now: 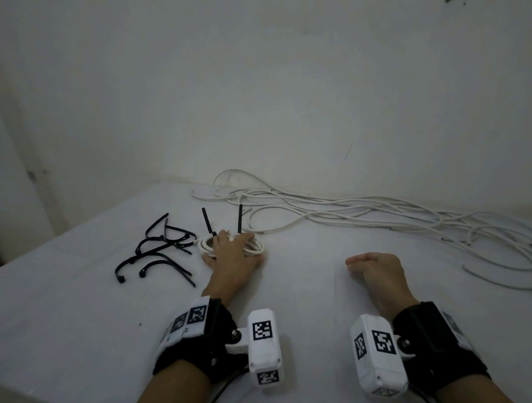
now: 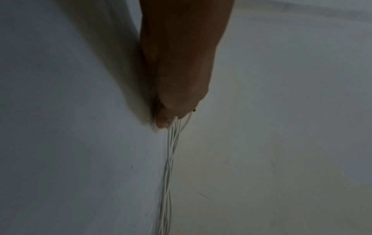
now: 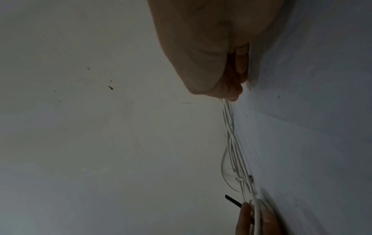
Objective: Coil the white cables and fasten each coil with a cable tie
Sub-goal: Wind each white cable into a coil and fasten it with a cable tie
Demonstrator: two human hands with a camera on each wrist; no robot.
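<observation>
Table (image 1: 79,303) white, meets pale scuffed wall (image 1: 283,77); loose cables (image 1: 382,216) along back edge

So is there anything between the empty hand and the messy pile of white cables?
Nothing visible. The right hand rests on bare table, and the loose white cables lie beyond it with open surface between.

Bare tabletop (image 1: 309,291) between both hands; loose cables (image 1: 382,216) crowd the far right, ties (image 1: 162,250) the left.
</observation>
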